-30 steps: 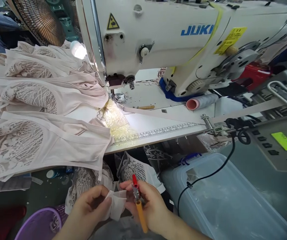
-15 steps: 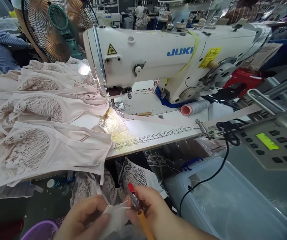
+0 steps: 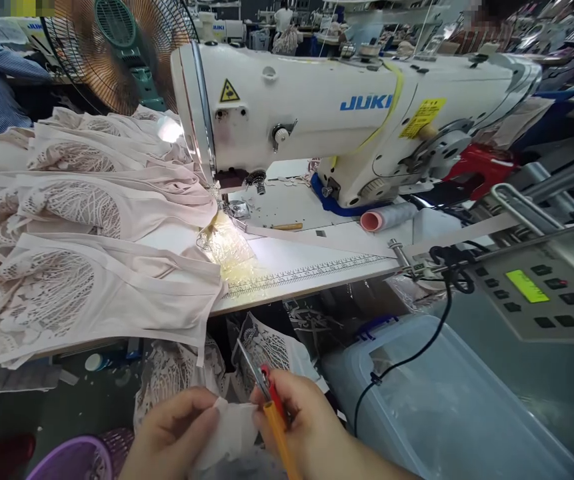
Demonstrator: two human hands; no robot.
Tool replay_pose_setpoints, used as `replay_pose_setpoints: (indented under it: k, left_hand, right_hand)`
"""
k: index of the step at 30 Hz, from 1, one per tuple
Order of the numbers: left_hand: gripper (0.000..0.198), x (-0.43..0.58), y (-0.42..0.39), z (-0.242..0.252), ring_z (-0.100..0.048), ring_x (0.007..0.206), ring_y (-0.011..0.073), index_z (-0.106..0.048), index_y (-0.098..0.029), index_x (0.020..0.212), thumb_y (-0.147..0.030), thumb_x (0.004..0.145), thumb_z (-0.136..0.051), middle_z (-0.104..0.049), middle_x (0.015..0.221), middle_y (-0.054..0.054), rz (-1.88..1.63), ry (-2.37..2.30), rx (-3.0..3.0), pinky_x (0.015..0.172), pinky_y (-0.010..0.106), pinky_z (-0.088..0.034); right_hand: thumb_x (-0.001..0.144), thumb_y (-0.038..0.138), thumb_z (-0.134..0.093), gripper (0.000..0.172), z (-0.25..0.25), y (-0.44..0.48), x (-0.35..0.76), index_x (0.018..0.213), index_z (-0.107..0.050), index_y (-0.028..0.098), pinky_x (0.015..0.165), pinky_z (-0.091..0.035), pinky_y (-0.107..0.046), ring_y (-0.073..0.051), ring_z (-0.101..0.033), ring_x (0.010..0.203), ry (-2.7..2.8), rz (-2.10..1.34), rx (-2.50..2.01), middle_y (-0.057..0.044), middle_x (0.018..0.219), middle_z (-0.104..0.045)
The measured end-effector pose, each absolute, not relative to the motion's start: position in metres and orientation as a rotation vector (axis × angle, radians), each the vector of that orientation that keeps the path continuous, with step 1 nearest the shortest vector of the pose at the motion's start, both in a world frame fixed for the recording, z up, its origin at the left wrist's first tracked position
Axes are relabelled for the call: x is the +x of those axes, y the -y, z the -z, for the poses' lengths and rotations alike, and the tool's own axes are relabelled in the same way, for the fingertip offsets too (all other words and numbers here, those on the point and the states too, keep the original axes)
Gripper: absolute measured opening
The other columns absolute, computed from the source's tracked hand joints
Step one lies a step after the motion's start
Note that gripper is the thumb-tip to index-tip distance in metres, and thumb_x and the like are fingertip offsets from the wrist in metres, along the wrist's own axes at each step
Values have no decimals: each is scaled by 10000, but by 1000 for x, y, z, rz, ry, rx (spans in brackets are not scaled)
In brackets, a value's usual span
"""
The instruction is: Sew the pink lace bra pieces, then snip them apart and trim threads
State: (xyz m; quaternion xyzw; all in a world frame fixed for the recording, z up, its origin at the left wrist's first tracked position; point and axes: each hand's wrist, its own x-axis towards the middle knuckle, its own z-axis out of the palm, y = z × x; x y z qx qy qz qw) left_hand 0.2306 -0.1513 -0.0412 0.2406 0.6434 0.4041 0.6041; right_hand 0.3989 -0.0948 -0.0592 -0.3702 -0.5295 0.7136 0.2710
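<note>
My left hand (image 3: 177, 433) is closed, pinching the edge of a pale fabric piece (image 3: 234, 433) between thumb and forefinger. My right hand (image 3: 307, 420) is wrapped around small scissors (image 3: 277, 427) with red and orange handles, and its fingertips touch the other end of the fabric. The metal blade points up and left, away from the cloth. Behind both hands, lace bra cups (image 3: 269, 343) hang below the table edge. Whether the held fabric joins these cups I cannot tell.
A white sewing machine (image 3: 307, 100) stands on the table, with pale lace bras (image 3: 151, 300) piled to its left. A thread cone (image 3: 389, 217) lies by its base. At right are a control panel (image 3: 531, 287) and a clear plastic bin (image 3: 447, 393); a purple basket (image 3: 74, 453) sits lower left.
The scissors have turned in my right hand, so the blade now shows and points up and left. The fabric stays stretched between both hands. The view has shifted slightly.
</note>
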Motion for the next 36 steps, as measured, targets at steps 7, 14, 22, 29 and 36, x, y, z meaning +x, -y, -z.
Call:
replay_pose_setpoints:
  k: [7,14,22,29,36]
  left_hand:
    - [378,233,148,40,-437,442,97,-677,-175,655,-551,679,-712,-544,507,-24,-913,-1491,648,429,188,-362]
    - [440,234,139,45,-438,525,110,-634,-150,658,-584,730,-630,-523,583,-9,-862,-1378,845,475,195,-355]
    - [477,241,135,55,-357,501,102,-491,-170,622,-632,724,-551,-407,529,-42,-848,-1396,806,473,218,-277]
    - [441,239,131,53,-388,498,106,-507,-165,626,-595,696,-577,-448,527,-34,-827,-1387,742,477,223,-291]
    - [364,242,126,57,-398,446,82,-503,-167,584,-479,611,-688,-487,476,-44,-823,-1274,594,454,205,-299]
  right_hand:
    - [744,469,-603,324,49,70,415,698,-398,222,468,-304,-214,-103,-345,542,1748,-1970,-967,43,641,-426]
    - [683,835,-423,621,61,14,448,647,-305,227,475,-238,-236,-103,-292,532,2665,-1693,-542,49,628,-349]
    - [681,619,-618,529,53,20,451,589,-290,213,474,-201,-242,-100,-261,508,2928,-1561,-720,60,573,-330]
    - [699,544,-659,494,58,18,461,577,-324,202,458,-209,-221,-90,-268,499,2863,-1621,-801,74,535,-332]
    - [729,577,-588,475,54,17,461,590,-317,212,459,-230,-222,-98,-317,492,2869,-1698,-738,60,555,-374]
